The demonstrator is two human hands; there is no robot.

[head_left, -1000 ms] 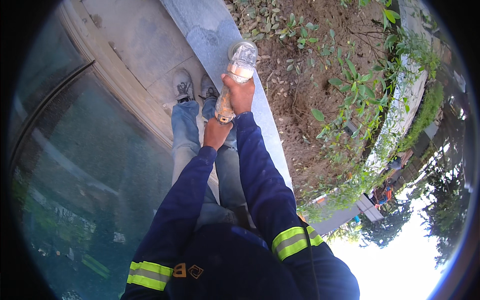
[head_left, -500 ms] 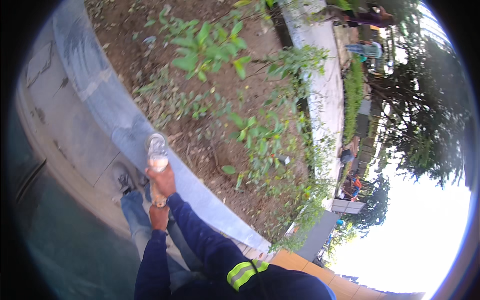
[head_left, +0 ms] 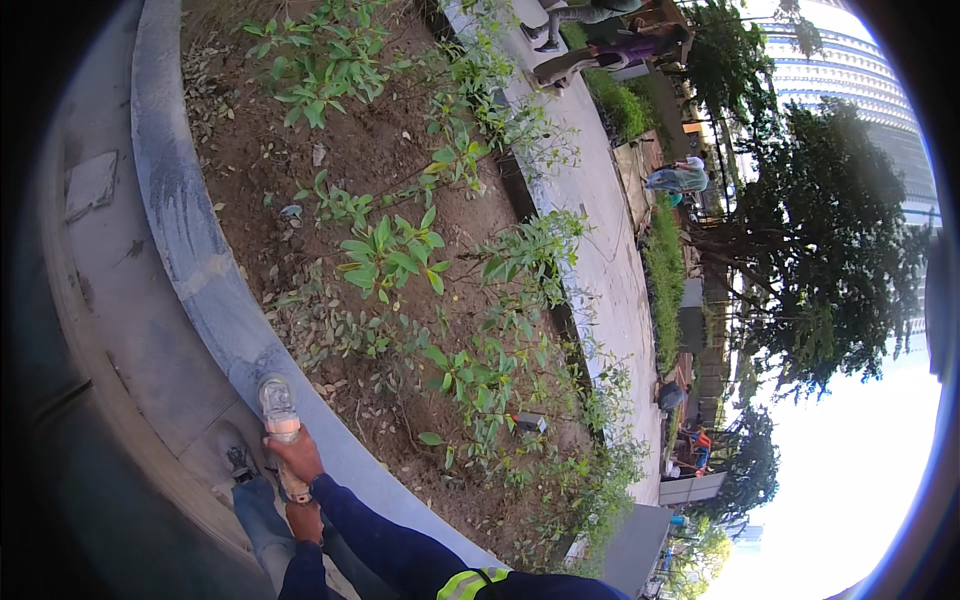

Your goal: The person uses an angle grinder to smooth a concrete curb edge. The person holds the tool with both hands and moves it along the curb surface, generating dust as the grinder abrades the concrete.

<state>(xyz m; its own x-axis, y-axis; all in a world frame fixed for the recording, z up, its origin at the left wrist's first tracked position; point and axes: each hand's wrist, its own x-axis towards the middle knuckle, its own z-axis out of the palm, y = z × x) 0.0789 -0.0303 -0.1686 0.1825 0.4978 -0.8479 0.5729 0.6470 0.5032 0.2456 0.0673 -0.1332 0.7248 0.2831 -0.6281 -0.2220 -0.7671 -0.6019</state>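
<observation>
Both my hands are closed around a long-bodied power tool, which looks like an angle grinder. Its rounded, pale metallic head rests on or just over the top of a grey concrete curb; the contact underneath is hidden. My right hand grips the body just behind the head, below an orange-pink band. Farther back, at the tool's rear end, my left hand wraps round it. Darker, scuffed patches mark the curb's surface beyond the tool.
A planting bed with soil, dry leaves and shrubs borders the curb. Paving runs along its other side, with a loose slab and my shoe. Across the bed, people are on a pale walkway.
The view has turned, bringing more of the far walkway, people and a tall building into sight. My hands and the tool appear lower and farther left, with both grips kept.
</observation>
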